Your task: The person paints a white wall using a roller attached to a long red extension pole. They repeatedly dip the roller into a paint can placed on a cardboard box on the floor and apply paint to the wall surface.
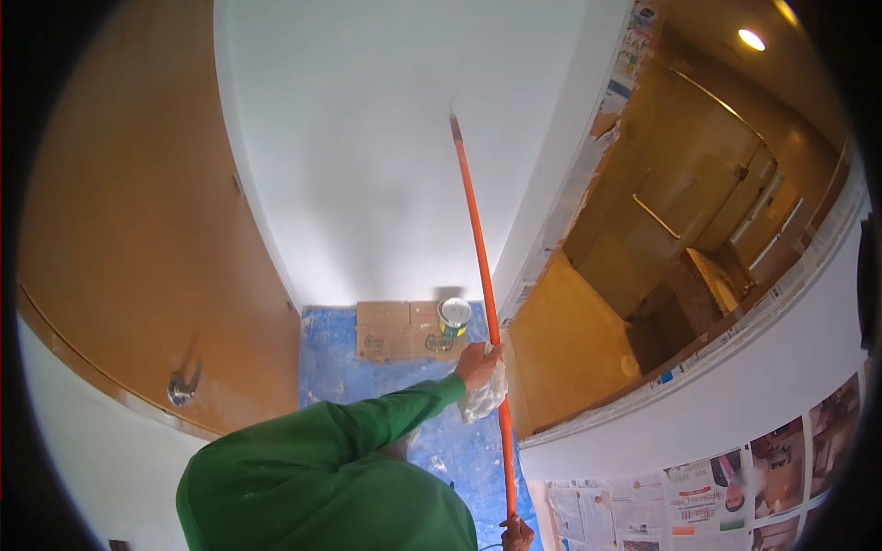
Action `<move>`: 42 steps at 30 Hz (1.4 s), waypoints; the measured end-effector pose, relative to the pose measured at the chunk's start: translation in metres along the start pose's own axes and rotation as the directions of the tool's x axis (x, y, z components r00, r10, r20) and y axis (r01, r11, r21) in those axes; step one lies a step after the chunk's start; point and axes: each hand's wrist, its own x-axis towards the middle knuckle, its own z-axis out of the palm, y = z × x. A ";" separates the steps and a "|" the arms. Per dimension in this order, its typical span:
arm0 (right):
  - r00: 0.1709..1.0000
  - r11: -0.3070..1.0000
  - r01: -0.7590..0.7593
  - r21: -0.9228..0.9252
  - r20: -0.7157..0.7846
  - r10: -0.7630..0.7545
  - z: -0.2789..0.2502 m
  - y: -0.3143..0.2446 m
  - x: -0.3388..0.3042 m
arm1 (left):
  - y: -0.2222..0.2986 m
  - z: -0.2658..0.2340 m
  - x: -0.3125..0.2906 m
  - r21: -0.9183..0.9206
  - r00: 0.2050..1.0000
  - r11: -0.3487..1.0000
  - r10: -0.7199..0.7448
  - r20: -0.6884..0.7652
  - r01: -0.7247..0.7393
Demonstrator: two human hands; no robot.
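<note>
Orange pole [488,294] is gripped, fully closed, by left hand [478,365] at centre, right hand [517,534] at bottom edge

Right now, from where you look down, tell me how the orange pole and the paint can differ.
The orange pole is long and slim; the paint can is short and wide.
The pole slants, held by the left hand and, lower down, the right hand; the can stands unheld on the cardboard.
The pole is mostly orange; the can has a whitish top and a partly green side.
Both look cylindrical.
</note>
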 end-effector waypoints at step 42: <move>0.766 0.695 -0.458 -0.554 0.151 0.625 0.107 -0.157 0.210 | -0.313 -0.021 0.165 0.110 0.539 0.549 -0.835 0.106 0.829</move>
